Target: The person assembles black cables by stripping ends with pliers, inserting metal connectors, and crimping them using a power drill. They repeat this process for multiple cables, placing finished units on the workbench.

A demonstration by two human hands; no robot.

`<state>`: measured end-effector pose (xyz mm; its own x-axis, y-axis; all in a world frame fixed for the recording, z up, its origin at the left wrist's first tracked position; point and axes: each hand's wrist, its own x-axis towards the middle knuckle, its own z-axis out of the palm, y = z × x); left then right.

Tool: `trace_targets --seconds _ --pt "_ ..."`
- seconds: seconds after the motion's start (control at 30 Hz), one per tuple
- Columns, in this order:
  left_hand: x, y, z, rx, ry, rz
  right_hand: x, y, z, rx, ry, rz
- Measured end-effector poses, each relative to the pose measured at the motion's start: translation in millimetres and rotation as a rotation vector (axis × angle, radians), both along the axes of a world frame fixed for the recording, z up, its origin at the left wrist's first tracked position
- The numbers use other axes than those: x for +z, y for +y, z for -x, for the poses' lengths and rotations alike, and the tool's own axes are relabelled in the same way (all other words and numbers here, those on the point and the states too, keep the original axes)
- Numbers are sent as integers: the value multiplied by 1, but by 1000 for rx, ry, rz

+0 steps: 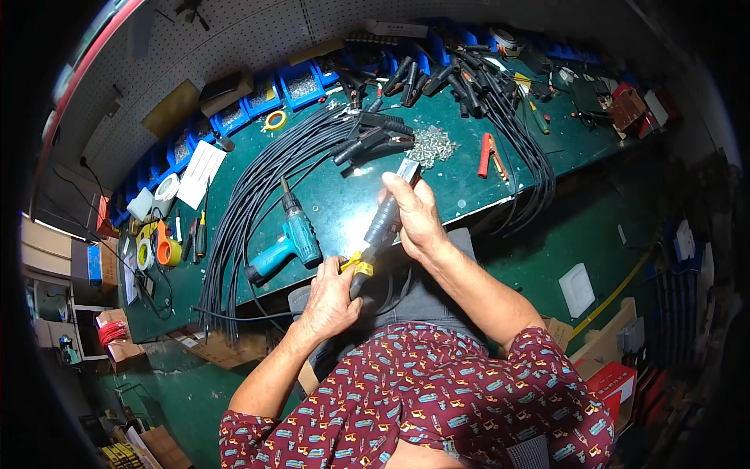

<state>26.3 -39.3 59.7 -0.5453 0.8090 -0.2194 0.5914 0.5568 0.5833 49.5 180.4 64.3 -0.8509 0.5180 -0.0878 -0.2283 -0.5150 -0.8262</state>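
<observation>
My right hand (pixel 417 215) is closed around a black clamp (pixel 383 220) with a ribbed handle and a silvery metal end pointing away from me. At the clamp's near end is a yellow piece (pixel 358 264), perhaps a tag or tape. The fingers of my left hand (pixel 331 299) are closed at this yellow end, partly hiding it. A dark cable (pixel 258 318) runs off to the left beside my left hand. Just beyond that hand, a teal cordless drill (pixel 295 237) lies on the green bench (pixel 461 205).
Black cables (pixel 250 187) with black clamps (pixel 367 139) lie bundled on the left; more cables (pixel 525 148) hang over the edge at right. A pile of screws (pixel 432 146) and a red clamp (pixel 486 155) sit between. Blue bins (pixel 301 84) line the back.
</observation>
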Motion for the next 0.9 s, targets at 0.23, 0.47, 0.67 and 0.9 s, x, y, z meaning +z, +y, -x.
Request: trace_targets --seconds 0.23,0.47,0.67,0.9 --pt "-17 -8 4 -30 -460 -198 1 20 -2 350 121 313" --pt "-49 14 62 37 16 -232 11 65 -8 234 114 451" --pt "-54 18 97 149 383 -514 28 61 -23 216 144 486" --pt "-70 -71 28 -84 -20 -126 34 62 -28 214 183 523"
